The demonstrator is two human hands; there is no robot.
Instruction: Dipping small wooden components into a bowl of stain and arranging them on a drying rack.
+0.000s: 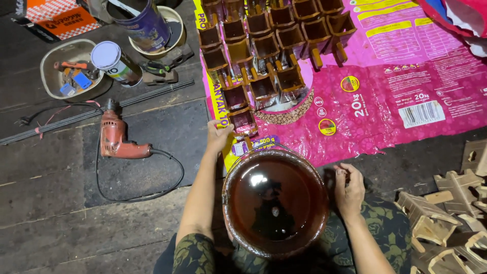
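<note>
Dark stain fills the bucket (276, 203); left hand (218, 136) pinches a stained wooden piece (242, 121) (pink sack (406, 66) beneath), right hand (348, 187) loosely curled, empty, beside the rim.

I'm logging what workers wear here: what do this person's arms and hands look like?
Both forearms are bare, and the left hand and right hand wear no gloves. Short sleeves in a dark fabric with an olive-green floral pattern end near the elbows.

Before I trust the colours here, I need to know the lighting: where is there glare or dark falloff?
Head view: a bright glare spot sits on the dark liquid in the bucket; the pink sack is well lit; the floor planks fall dim; focus is sharp throughout.
</note>
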